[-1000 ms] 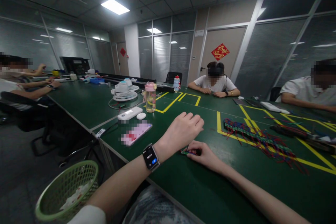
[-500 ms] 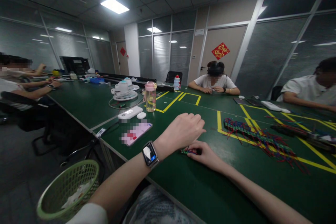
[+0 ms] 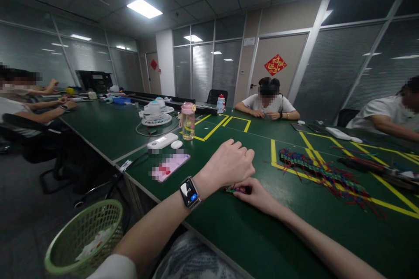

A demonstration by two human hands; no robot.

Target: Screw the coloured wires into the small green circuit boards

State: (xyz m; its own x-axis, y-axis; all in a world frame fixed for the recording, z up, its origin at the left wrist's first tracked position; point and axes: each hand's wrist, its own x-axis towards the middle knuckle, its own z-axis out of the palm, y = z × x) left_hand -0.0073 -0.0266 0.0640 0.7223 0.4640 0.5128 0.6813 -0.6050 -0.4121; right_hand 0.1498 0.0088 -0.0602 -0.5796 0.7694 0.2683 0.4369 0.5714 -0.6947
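While the right hand (image 3: 258,196) pinches a small green board (image 3: 230,191) with thin wires between thumb and fingers, near the near edge of the table (image 3: 294,239), the left hand (image 3: 227,163) is poised just above and beyond it, fingers curled downward, fingertips hidden; cannot tell whether they grip anything. A long row of wired boards (image 3: 322,174) lies toward the table's right side, partly over yellow tape (image 3: 273,152). Phone (image 3: 173,168) lies flat by the table's near left corner, pink-lidded bottle (image 3: 188,124) standing farther in.
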